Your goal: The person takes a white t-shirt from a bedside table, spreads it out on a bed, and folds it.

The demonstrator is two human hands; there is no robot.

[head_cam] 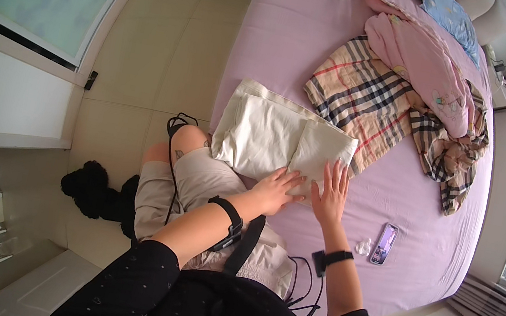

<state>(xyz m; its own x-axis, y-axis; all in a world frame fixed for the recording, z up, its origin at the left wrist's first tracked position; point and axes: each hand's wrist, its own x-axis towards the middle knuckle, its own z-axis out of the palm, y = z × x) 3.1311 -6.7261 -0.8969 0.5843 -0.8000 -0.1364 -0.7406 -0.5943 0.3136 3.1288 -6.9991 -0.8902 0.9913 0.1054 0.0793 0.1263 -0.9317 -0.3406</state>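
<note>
A folded cream-white cloth garment (267,132) lies on the pink bed sheet (281,26) in front of me. Its right part is folded over in a squarish panel. My left hand (277,190) rests with spread fingers on the cloth's near edge, around the fold line. My right hand (330,192) lies flat at the near right corner, its fingers pointing away from me over the panel. Neither hand grips the cloth. Each wrist wears a black strap with a small device.
A checked blanket (361,91) touches the cloth's far right side, under a pink quilt (421,66). A phone (385,244) and a small clear item (363,246) lie to the right. Black cables (308,289) run beside my lap. A black fluffy thing (92,189) is on the tiled floor (143,62).
</note>
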